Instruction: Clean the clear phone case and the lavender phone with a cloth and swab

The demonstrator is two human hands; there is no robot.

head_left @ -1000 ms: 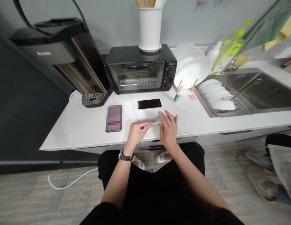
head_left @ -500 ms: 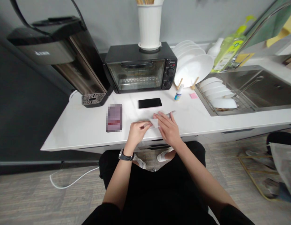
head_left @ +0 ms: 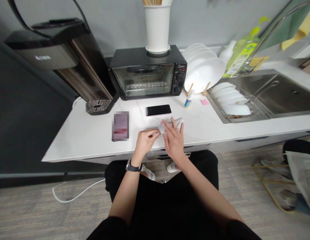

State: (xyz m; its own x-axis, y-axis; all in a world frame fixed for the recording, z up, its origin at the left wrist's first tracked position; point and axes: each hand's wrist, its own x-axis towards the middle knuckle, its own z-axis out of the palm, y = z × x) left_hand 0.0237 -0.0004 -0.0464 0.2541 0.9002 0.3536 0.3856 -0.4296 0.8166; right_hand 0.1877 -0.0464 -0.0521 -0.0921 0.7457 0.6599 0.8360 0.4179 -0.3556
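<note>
My left hand (head_left: 145, 140) is at the counter's front edge, its fingers pinched together around a small shiny thing (head_left: 154, 134) that is mostly hidden. Fingertips of this hand meet the left end of a white cloth or tissue (head_left: 180, 122). Over that white sheet lies my right hand (head_left: 174, 139), fingers stretched out and somewhat apart, pressing it down. Whatever lies under the sheet cannot be made out. Just beyond both hands is a black-screened phone (head_left: 158, 110). A small spray bottle (head_left: 188, 100) stands behind and to the right of them.
A blurred purple item (head_left: 121, 126) lies left on the white counter (head_left: 85, 140). At the back are a drink dispenser (head_left: 95, 76), a toaster oven (head_left: 147, 80) with a white pot (head_left: 157, 28) on top, and racked plates (head_left: 206, 75). A sink (head_left: 282, 93) with bowls is at right.
My right hand has slid slightly left and turned more upright over the white sheet. More of the sheet shows beyond its fingers. My left hand keeps its pinch in nearly the same place.
</note>
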